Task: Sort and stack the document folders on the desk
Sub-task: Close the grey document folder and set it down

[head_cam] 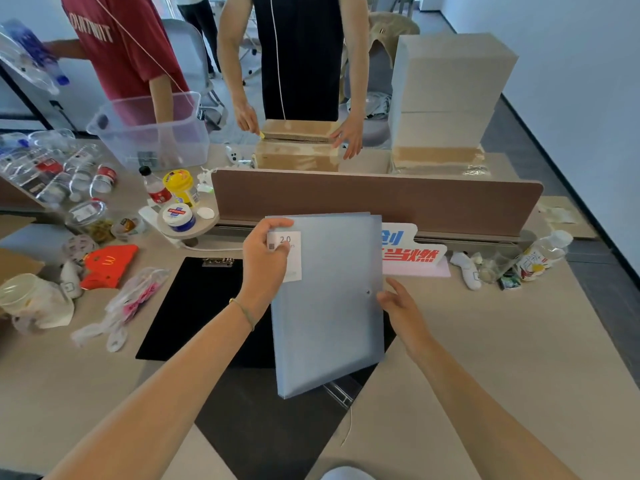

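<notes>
The right half of the desk [485, 341] lay bare and open to a reach. Left of centre a black clipboard [194, 306] lay flat, low enough to pass over. The near left was crowded by a plastic bag [121, 306], a red carton [107, 265] and a crumpled cup [27, 299]. The brown divider [381, 199] walled off the far edge, with a lettered sign [408, 251] and a bottle [543, 254] standing just before it.

Pale beige counter [485, 341] split by a low brown divider panel [377, 199]. Beyond it, grey office chairs [194, 60] on a grey floor [519, 133]. Plain white wall [571, 46] at right, evenly lit.
</notes>
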A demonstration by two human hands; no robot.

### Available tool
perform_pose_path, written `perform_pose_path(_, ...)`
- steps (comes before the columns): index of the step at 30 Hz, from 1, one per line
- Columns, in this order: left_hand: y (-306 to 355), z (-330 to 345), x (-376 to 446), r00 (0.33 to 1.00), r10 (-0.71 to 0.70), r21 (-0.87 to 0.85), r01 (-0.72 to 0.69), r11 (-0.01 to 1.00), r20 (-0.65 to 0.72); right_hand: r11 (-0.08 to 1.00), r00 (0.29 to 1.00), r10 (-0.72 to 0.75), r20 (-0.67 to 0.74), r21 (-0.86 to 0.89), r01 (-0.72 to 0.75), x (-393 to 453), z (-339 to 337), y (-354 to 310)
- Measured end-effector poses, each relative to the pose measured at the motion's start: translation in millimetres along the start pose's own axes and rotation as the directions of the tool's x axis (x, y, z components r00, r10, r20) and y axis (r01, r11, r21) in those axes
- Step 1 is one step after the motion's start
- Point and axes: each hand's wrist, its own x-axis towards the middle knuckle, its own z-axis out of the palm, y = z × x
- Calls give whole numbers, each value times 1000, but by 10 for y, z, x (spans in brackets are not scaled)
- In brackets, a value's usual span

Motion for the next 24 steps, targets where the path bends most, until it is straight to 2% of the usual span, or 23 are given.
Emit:
perform_pose_path(3, -53, -49, 47, 999, -26, -50, 28, 998, 26, 986, 998, 62, 20, 151, -65, 87, -35, 81)
perform_pose_path(6, -116, -69, 71, 997, -60, -95, 65, 993, 52, 908, 991, 134, 21, 399, -131, 68, -49, 74)
perform_pose_path(8, -159, -48, 52, 994, -82, -114, 90, 989, 69, 884, 987, 162, -22, 447, -135, 46, -87, 114)
perform_pose_path(11, -250, 58, 12, 988, -91, -106, 105, 989, 125, 889, 989, 112, -93, 454, -58, -14, -194, 163)
perform_pose_path(17, -444, 540, -317, 943, -159, -126, 202, 971, 291, 859, 962, 120, -245, 511, 23, -81, -543, 289)
perform_pose_path(24, -553, 1284, -911, 884, -208, -28, 241, 970, 419, 952, 892, 119, -435, 305, 22, -198, -1174, 625)
